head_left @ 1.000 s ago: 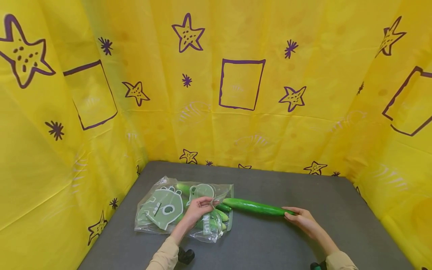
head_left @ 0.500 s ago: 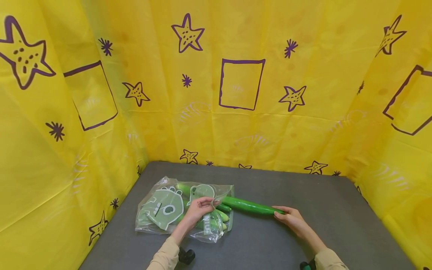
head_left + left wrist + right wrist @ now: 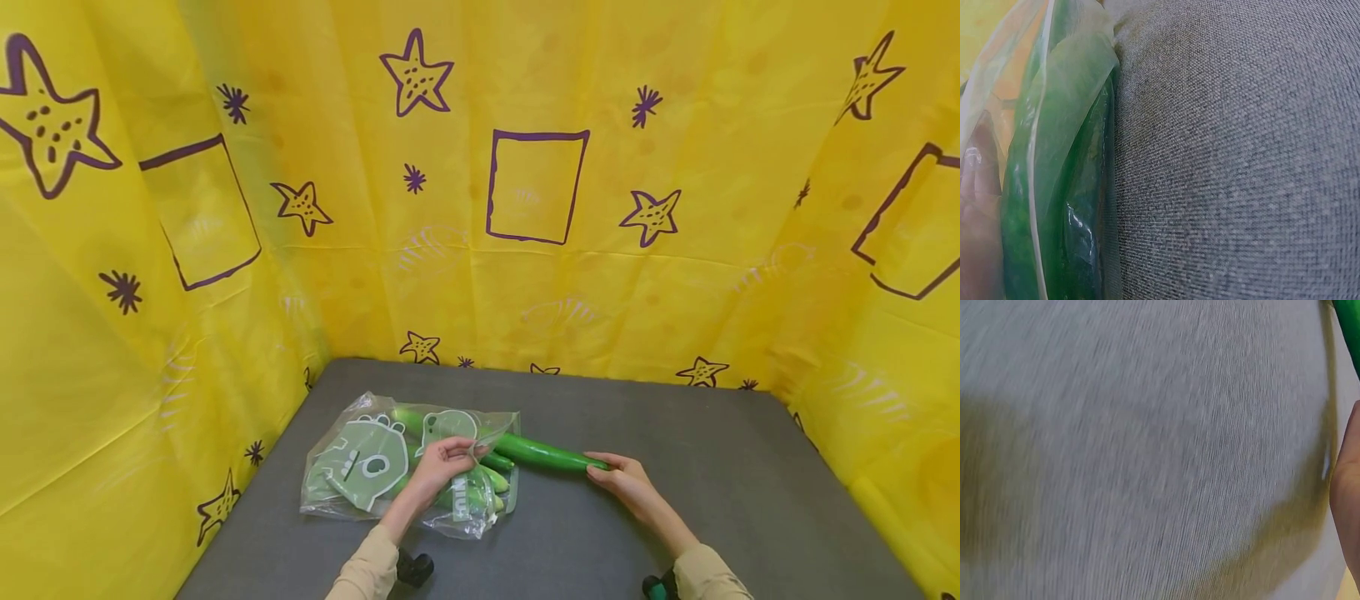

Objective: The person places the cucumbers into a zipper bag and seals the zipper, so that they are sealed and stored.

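A clear plastic bag (image 3: pixel 322 492) with green cartoon faces lies on the table, and several green cucumbers (image 3: pixel 491 478) show through it. My left hand (image 3: pixel 438 467) pinches the bag's upper layer near its right-hand opening. A long, glossy green cucumber (image 3: pixel 543 454) reaches into that opening, its left part under the plastic. My right hand (image 3: pixel 630 487) holds its right end between thumb and fingers. In the left wrist view, the bag's film (image 3: pixel 1075 69) covers green shapes, and part of the hand (image 3: pixel 979 181) appears behind it. The right wrist view catches only the hand's edge (image 3: pixel 1347 494).
The grey cloth-covered table (image 3: pixel 600 417) extends around the bag and to the right. Yellow curtains (image 3: pixel 360 275) with purple starfish drawings enclose its back and sides. Dark wrist devices (image 3: pixel 414 568) sit at both sleeves.
My right hand has moved left, sliding the long cucumber farther into the bag. My left hand and the bag have stayed in place.
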Tool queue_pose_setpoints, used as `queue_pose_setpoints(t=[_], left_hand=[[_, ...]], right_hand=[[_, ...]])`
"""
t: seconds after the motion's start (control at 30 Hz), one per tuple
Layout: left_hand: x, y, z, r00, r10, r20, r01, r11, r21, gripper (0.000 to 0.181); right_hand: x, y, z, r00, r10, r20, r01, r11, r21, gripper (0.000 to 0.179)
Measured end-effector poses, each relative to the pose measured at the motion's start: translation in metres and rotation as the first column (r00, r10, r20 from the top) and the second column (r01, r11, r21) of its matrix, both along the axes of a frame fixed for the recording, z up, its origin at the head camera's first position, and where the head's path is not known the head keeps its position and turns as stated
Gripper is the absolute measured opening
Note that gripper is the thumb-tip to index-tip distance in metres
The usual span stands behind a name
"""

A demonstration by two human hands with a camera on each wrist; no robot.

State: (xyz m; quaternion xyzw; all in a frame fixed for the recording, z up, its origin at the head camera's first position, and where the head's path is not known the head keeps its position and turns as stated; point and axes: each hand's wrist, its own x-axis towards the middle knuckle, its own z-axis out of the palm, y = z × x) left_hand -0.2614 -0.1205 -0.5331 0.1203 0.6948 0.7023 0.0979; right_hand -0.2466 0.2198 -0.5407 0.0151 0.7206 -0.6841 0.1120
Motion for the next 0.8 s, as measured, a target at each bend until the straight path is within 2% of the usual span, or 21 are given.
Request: queue_pose_setpoints(t=[0.37,0.8], left_hand=[[0.0,0.003,-0.002,1.0,-0.022,0.004,0.022,0.999,0.035,0.042],[-0.002,0.002,-0.001,1.0,-0.023,-0.005,0.023,0.998,0.055,0.04]], right_hand=[[-0.008,-0.036,-0.005,0.999,-0.034,0.007,0.034,0.998,-0.054,0.049],[-0.016,-0.062,-0.002,0.995,-0.095,0.003,0.095,0.995,-0.036,0.044]])
